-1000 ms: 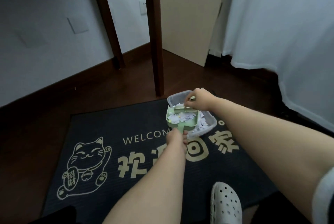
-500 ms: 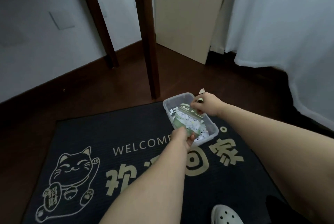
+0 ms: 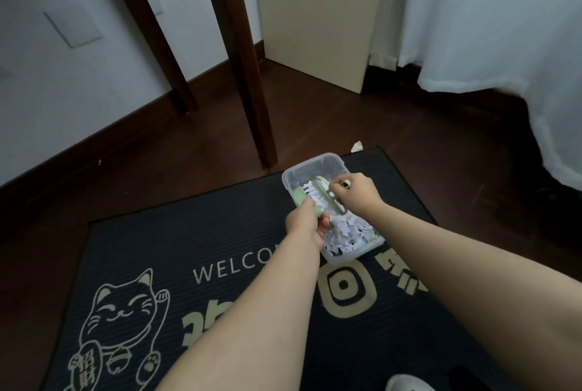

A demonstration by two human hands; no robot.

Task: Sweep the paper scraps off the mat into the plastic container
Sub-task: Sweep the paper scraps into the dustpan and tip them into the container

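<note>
Grips green dustpan (image 3: 300,196) in left hand (image 3: 307,225) and pinches small brush (image 3: 330,198) in right hand (image 3: 357,196) over the plastic container (image 3: 310,161) on the mat (image 3: 189,233), so risks flicking light paper scraps (image 3: 346,233) out if brushing hard.

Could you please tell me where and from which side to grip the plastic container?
Probably by the rim of the plastic container at its near short end, coming from the person's side. That end is free, while the left hand with the green dustpan and the right hand with the brush sit over its middle, and a table leg crowds the far end.
</note>
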